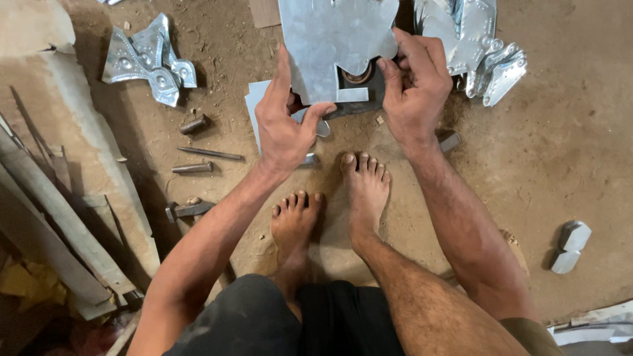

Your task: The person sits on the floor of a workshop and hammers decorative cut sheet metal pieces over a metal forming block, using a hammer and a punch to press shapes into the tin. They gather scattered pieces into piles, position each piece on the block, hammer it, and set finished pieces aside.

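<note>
Dirt floor [567, 151], both hands [283, 128] gripping metal sheet [333, 39]

Dull galvanised metal sheet [333, 39]; rough earthen floor [567, 151].

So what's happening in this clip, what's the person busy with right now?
A person sits low over a dirt floor, bare feet out in front, holding a cut sheet-metal piece with both hands. The left hand grips its lower left edge and the right hand its right edge, over a dark block on the ground. Piles of stamped metal pieces lie at upper left and upper right. Punches and a hammer lie to the left.
</note>
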